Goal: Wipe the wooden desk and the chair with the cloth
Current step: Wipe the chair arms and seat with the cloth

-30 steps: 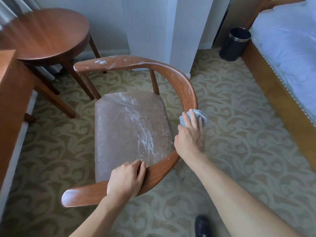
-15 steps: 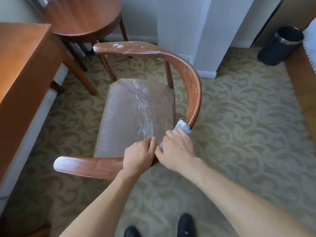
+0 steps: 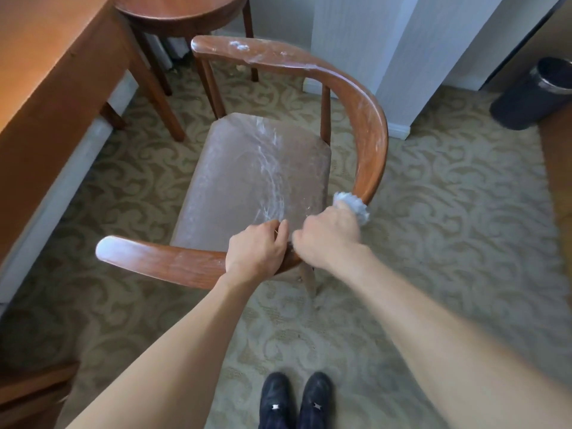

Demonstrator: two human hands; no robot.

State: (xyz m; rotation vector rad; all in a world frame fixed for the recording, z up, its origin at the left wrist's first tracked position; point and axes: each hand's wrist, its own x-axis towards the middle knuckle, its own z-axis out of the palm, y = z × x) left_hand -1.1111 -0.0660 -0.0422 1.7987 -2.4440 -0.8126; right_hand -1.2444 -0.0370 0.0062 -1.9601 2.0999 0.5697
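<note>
Your view has swung left since a second ago, so the desk (image 3: 46, 88) now fills the upper left corner, with the round side table (image 3: 179, 7) behind it. Between them and you stands the chair (image 3: 371, 144), its curved rail ringing the seat (image 3: 247, 181). White streaks still smear the seat and the far part of the rail, so most of the chair is left to wipe. Your right hand (image 3: 329, 239) has slid back along the rail toward you and now sits just beside your left hand (image 3: 257, 252), which has not let go. The left fingers wrap the near rail, steadying the chair. The right fingers close on the cloth (image 3: 354, 207), bunched and pressed, it seems, against the rail's inner face; motion blur hides the contact. That stretch of rail looks cleaner.
</note>
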